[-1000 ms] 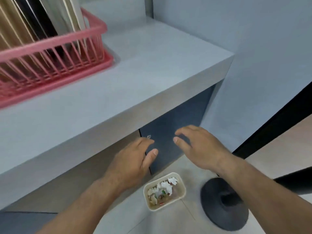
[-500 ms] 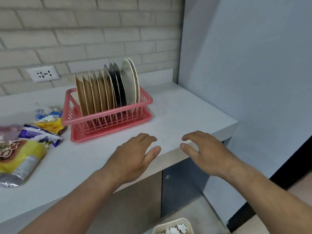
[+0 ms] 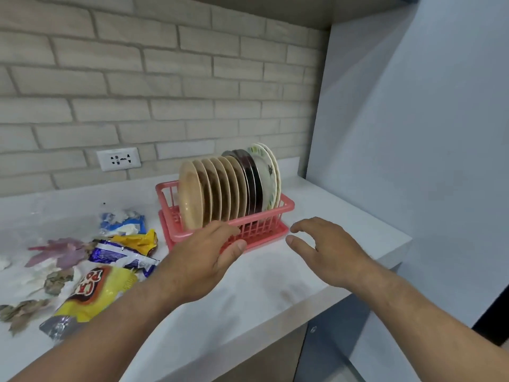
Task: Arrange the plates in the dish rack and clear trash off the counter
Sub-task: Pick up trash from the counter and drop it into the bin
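Observation:
A pink dish rack (image 3: pixel 278 209) stands on the white counter (image 3: pixel 248 293) and holds several plates upright: beige ones (image 3: pixel 190 197), dark ones (image 3: pixel 252 180) and a white flowered one (image 3: pixel 268 175). Trash lies left of the rack: a yellow chip bag (image 3: pixel 93 290), a blue-and-white wrapper (image 3: pixel 115 253), a small yellow wrapper (image 3: pixel 136 239), a blue packet (image 3: pixel 121 220), dry leaves (image 3: pixel 59 250). My left hand (image 3: pixel 201 260) hovers empty, fingers relaxed, in front of the rack's near wall. My right hand (image 3: pixel 327 249) hovers empty above the counter, right of the rack.
A brick wall with a power socket (image 3: pixel 118 159) runs behind the counter. A grey wall (image 3: pixel 413 161) closes off the right end. A cabinet door (image 3: pixel 325 343) sits below the counter's front edge. More crumpled leaves (image 3: pixel 19 311) lie near the left edge.
My view has lifted from the floor and the bin under the counter to the countertop. Both hands rose with it and now hover over the counter by the rack.

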`<state>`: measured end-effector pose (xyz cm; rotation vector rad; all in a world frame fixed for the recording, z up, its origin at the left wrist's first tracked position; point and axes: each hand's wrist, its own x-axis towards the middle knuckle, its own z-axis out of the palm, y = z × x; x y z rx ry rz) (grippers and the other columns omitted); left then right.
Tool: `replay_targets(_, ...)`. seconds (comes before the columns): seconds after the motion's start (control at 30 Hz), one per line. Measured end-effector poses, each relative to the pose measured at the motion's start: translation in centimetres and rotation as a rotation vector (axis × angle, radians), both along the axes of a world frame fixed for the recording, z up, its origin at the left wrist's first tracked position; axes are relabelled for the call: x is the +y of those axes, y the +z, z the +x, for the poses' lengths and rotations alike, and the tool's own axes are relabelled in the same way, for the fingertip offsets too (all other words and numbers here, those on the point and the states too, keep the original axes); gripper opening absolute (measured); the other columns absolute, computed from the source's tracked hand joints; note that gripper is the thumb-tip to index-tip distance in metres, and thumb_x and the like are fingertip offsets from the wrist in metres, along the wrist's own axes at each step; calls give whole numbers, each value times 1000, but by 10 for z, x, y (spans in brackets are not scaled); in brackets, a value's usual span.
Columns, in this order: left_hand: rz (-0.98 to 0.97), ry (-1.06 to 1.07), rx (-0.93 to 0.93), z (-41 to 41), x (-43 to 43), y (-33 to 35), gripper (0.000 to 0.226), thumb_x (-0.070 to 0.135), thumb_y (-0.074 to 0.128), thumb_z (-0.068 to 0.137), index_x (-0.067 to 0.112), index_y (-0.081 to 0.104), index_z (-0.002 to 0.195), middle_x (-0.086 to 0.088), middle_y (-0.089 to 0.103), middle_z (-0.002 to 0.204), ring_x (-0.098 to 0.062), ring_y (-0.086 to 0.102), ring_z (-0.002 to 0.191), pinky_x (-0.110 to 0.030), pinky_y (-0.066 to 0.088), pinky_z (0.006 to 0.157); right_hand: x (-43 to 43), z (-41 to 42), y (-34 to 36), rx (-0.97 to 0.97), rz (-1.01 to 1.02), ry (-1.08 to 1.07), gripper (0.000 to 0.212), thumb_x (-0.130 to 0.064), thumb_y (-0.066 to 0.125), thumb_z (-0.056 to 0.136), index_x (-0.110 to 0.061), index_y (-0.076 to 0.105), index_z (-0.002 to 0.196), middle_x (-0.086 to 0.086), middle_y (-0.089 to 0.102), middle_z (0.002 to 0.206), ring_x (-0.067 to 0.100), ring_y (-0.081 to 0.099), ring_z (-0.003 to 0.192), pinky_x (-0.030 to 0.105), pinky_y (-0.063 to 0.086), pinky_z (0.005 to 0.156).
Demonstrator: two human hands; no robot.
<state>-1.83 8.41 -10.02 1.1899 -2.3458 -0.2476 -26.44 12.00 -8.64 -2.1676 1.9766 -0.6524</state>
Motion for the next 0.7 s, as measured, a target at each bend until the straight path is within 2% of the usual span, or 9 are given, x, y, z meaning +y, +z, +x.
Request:
replay_targets(0.07,5,13,12,22,-3,1,53,63,22,88,35,50,124,22,50,113,-1,50,102,-18,42,80,-4,22,2,4,0,21,39,-53,41,97,-33,55,127,-15,55,128,6,48,118,27,41,100)
replay_targets(0.17,4,21,34,40,-12,0,56,70,18,88,39,50,121,24,50,114,-2,52,104,-31,49,85,-10,44,4,-13,-6,52,37,-50,43,98,-32,56,127,-16,56,126,3,48,113,23,40,97)
replay_targets(0.27,5,39,59,47,-17,-10,54,69,20,87,39,50,120,24,51,113,0,52,104,-35,48,86,-16,56,1,-20,-8,76,33,-47,45,98,-31,57,125,-18,54,121,-1,45,104,18,36,90)
replay_targets(0.4,50,83,101,48,-11,-30,55,66,26,91,32,52,126,21,52,121,-1,49,112,-27,43,94,-31,66,-17,-58,1,120,32,-46,48,97,-29,59,122,-17,55,121,2,50,110,23,42,96)
replay_targets(0.47,72,107,72,54,-8,-35,49,58,32,94,29,51,129,19,51,125,0,46,115,-21,39,95,-38,74,-27,-70,6,148,31,-45,49,96,-28,59,120,-16,56,119,4,51,110,24,43,96)
replay_targets(0.53,81,131,62,63,-10,-37,44,52,34,95,29,51,128,19,51,124,-1,46,115,-23,40,95,-44,85,-34,-86,25,182,30,-45,50,96,-28,60,118,-16,56,117,5,51,110,27,44,96)
replay_targets(0.7,91,178,92,89,-19,-39,40,51,36,95,31,54,124,19,53,117,-1,49,105,-22,40,87,-50,109,-47,-75,70,220,31,-42,50,97,-26,59,121,-15,55,119,7,49,113,29,43,98)
